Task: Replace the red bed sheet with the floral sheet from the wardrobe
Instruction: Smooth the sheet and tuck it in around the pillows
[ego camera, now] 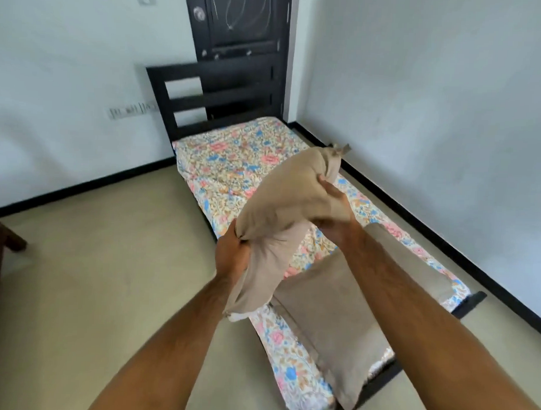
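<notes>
Floral sheet: the cotton bed sheet with pink and blue flowers on a pale ground (231,160) lies spread over the mattress of the dark wooden bed (187,88), from the headboard down to the foot end; no red sheet is in view.
Handling of the sheet: I judge it light, soft and limp, so it wrinkles easily; best to take it at the corners or the edges and pull it flat.
Look of the sheet: some folds show near the middle and along the left edge.
Pillow in the hands: a beige soft pillow (291,199) is held in the air above the bed; it bends and dents, so it seems light.
Left hand: the left hand (232,252) pinches the near corner of this pillow.
Right hand: the right hand (335,207) grips its far side, fingers curled into the fabric.
Second pillow: another beige pillow (336,317) lies flat on the foot end.
</notes>
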{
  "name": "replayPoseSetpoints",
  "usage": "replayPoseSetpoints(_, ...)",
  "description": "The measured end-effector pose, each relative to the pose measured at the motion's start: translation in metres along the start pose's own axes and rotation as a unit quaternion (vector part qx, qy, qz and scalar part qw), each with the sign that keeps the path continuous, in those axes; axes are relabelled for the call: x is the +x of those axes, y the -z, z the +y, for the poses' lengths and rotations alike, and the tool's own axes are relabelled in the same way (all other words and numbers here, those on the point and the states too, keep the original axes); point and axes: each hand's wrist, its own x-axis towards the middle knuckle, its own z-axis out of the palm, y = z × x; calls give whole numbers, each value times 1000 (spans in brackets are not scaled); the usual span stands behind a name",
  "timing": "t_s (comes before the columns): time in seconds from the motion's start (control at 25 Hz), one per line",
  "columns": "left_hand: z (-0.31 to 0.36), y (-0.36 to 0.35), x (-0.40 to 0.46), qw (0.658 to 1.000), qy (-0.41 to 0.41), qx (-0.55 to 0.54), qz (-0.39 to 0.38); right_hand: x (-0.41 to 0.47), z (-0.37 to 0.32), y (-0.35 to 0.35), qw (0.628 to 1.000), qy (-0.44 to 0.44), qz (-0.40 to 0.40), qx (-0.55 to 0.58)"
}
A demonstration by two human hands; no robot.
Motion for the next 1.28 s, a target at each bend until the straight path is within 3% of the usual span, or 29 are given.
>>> replayPoseSetpoints(0.08,11,20,36,997,37,-32,59,23,11,-8,1000,15,2,-14)
replayPoseSetpoints(0.16,24,42,72,988,59,-127,70,47,35,-7,997,8,24,-67)
replayPoseSetpoints(0.28,29,70,137,969,46,-239,47,82,72,-8,987,-28,52,-150)
replayPoseSetpoints(0.4,28,77,199,941,45,-335,-3,118,77,-14,990,-64,12,-123)
replayPoseSetpoints(0.56,29,70,302,951,85,-289,-68,196,53,-12,989,-136,1,-49)
replayPoseSetpoints(0.76,1,61,412,957,153,-175,-173,290,50,-34,979,-184,50,-75)
replayPoseSetpoints(0.96,-96,67,522,945,165,-208,-192,386,65,-111,981,-163,85,-55)
replayPoseSetpoints(1.12,-184,91,643,940,180,-195,-214,477,90,-182,977,-136,159,-34)
replayPoseSetpoints(1.28,-189,139,711,923,197,-164,-287,546,103,-252,963,-95,252,-32)
